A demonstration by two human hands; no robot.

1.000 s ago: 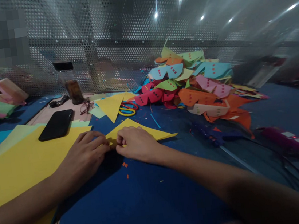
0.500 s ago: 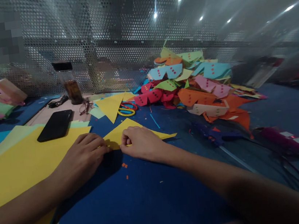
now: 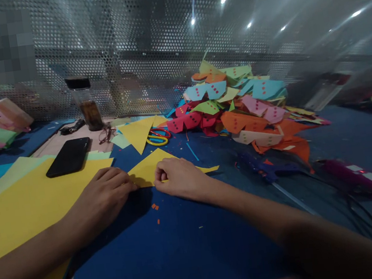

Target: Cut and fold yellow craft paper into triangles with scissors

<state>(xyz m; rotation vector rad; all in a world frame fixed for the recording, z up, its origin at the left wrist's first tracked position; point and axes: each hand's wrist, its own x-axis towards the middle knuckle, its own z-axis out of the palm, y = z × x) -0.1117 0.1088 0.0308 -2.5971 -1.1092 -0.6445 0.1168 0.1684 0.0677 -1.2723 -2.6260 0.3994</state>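
A yellow sheet of paper folded to a triangle [image 3: 153, 165] lies on the blue table top, its peak pointing away from me. At its left corner, the bent fingers of my left hand [image 3: 108, 191] are closed and hold the paper down. My right hand [image 3: 182, 176] is curled, with thumb and forefinger pressed together on the near folded edge. Part of the paper is hidden under this hand, and its right tip shows beyond the wrist. Behind it are another yellow paper piece [image 3: 137, 132] and scissors with yellow and red handles [image 3: 157, 139].
Large yellow sheets [image 3: 25, 197] lie at left with a black phone [image 3: 69, 157] on them. A bottle [image 3: 89, 106] stands behind. Folded coloured papers [image 3: 236, 101] are heaped at back right. A blue glue gun [image 3: 268, 169] and a magenta device [image 3: 360, 173] lie at right.
My right hand has slid slightly to the right along the near edge of the yellow paper. My left hand stays at the left corner.
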